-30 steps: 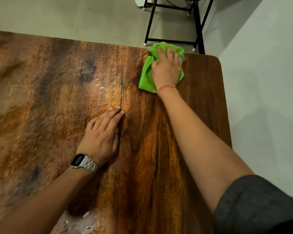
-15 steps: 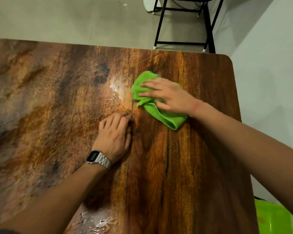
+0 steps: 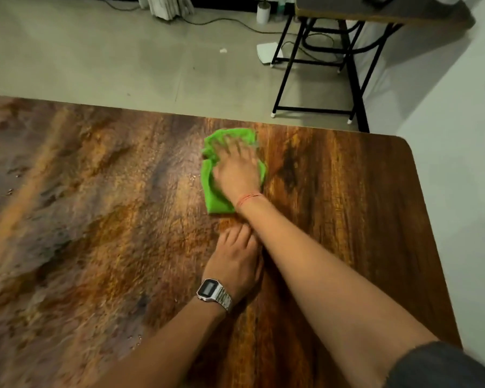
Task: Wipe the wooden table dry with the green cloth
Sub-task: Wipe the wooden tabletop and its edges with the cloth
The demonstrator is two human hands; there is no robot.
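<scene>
1. Wiping is in hand: right hand (image 3: pixel 237 175) lies flat, pressing the cloth (image 3: pixel 211 189) near the bench's (image 3: pixel 347 219) far edge.
2. Left hand (image 3: pixel 235 261) rests flat, empty.
3. Next, likely wipe left, toward droplets (image 3: pixel 11 189).

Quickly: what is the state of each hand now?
Left hand: open, flat on the wooden table, holding nothing.
Right hand: open, pressing the green cloth on the table.

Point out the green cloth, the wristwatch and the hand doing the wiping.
green cloth (image 3: pixel 217 201), head view, bare lower corner.
wristwatch (image 3: pixel 208 289), head view, display face.
right hand (image 3: pixel 237 175), head view, back of hand.
</scene>
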